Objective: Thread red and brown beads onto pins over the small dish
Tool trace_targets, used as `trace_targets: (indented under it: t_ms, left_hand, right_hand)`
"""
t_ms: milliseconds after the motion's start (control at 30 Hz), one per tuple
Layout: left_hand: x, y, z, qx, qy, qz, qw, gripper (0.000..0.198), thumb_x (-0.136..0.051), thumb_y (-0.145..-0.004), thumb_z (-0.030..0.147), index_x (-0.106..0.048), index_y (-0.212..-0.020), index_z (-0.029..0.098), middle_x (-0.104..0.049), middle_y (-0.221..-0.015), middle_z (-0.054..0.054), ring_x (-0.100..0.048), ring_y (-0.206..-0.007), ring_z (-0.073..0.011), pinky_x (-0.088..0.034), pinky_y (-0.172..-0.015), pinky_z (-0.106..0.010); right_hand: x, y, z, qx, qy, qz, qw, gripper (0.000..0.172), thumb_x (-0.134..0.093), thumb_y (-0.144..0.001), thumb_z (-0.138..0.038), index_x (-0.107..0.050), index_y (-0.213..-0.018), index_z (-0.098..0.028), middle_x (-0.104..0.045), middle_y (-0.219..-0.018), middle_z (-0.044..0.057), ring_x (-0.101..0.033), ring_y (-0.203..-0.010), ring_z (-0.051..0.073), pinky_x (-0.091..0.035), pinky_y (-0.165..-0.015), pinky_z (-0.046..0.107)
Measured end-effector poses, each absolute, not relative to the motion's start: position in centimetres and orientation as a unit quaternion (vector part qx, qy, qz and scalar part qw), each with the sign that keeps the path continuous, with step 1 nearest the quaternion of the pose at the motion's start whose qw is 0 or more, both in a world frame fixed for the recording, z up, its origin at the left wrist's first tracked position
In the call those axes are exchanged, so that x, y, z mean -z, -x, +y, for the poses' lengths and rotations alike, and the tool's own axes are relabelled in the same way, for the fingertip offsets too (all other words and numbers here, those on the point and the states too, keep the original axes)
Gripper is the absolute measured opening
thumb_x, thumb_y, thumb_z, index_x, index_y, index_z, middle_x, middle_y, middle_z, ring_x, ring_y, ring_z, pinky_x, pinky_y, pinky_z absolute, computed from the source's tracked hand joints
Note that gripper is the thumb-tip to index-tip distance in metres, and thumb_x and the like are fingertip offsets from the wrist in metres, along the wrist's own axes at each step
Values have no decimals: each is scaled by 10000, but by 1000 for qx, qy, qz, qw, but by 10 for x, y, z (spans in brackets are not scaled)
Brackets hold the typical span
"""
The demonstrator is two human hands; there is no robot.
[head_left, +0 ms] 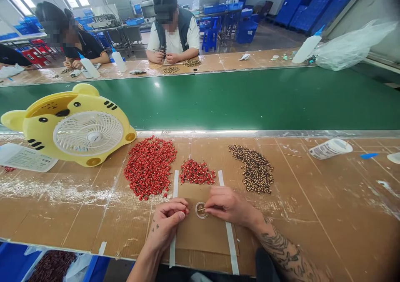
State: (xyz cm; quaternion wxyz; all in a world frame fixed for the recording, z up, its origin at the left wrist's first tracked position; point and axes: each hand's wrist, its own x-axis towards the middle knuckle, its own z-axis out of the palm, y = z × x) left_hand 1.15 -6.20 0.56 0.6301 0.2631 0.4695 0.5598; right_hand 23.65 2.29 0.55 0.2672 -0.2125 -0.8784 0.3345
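Near the bench's (62, 219) front edge, a heap of red beads (150, 167) lay beyond the left hand (165, 225), whose fingertips pinched a red bead (185, 210). The right hand (228, 207) pinched a thin pin (200, 210), lying nearly level and pointing left, over a round disc (201, 210) on a cardboard sheet (200, 236).

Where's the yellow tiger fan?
In the head view, the yellow tiger-shaped fan stands at the left of the near bench, just left of the pile of red beads.
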Motion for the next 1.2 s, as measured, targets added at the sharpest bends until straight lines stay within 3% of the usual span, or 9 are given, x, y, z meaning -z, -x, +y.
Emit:
trace_targets:
  t_ms: [367,533,633,867,1200]
  left_hand:
    - [-1,-11,-63,-551,-202,456,669,168,-891,-565,127,-807,-707,158,-718,-819,-47,-651,-708,-108,-528,-698,-205]
    - [3,-11,-62,-548,-211,465,662,163,-885,-567,130,-811,-710,156,-731,-856,-65,-655,-707,-120,-542,-681,-218]
    - [5,-11,-63,-545,-231,463,659,143,-876,-575,124,-812,-698,160,-739,-899,-70,-660,-691,-119,-545,-687,-226]
    - [14,-16,-68,-570,-308,445,618,119,-830,-669,125,-810,-764,193,-722,-785,-28,-668,-677,-127,-530,-658,-219]
    - [25,-17,-69,-526,-367,518,566,123,-775,-761,223,-820,-874,209,-762,-839,-67,-697,-730,-181,-560,-687,-269]
  right_hand:
    - [-4,-234,20,-291,219,-897,249,279,-523,-989,-299,-712,-832,-166,-603,-714,50,-528,-686,165,-376,-628,280]
    - [-6,-235,18,-223,232,-916,242,298,-491,-993,-269,-663,-776,-159,-574,-701,43,-485,-665,164,-323,-610,286]
    - [-7,-236,18,-220,210,-924,231,314,-482,-991,-266,-631,-736,-160,-548,-679,29,-467,-643,156,-306,-603,284]
    - [-8,-235,16,-203,208,-929,227,294,-472,-990,-245,-629,-755,-164,-539,-689,25,-461,-648,156,-295,-613,287]
    - [-9,-233,15,-197,233,-924,228,285,-471,-991,-243,-626,-765,-162,-549,-707,29,-467,-665,157,-302,-615,287]
